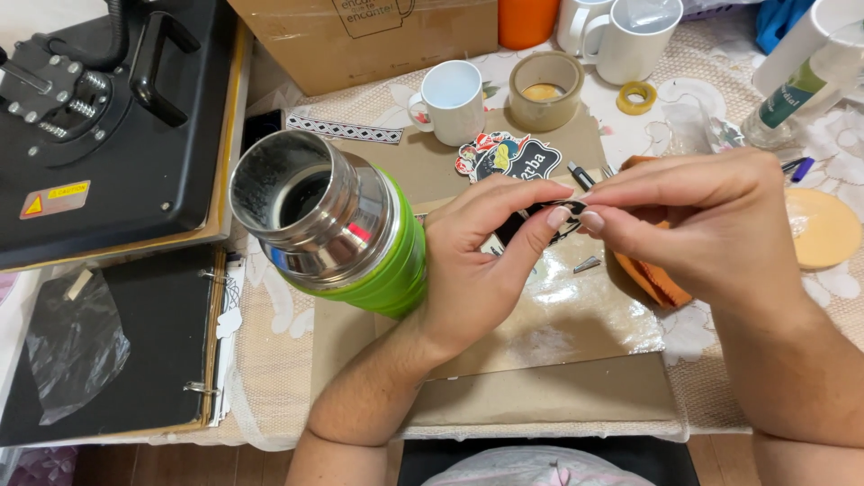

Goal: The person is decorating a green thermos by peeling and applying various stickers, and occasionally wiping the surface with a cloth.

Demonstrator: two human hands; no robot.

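A green thermos flask with a steel neck and open mouth lies tilted on the table, leaning against my left hand. That hand's thumb and forefinger pinch a small black sticker. My right hand pinches the same sticker from the right, fingertips meeting those of the left. More printed stickers lie just beyond the hands on a brown kraft sheet.
A black heat press fills the far left, with a black ring binder in front of it. At the back stand a cardboard box, white mugs, tape rolls. An orange cloth and round cork coaster lie right.
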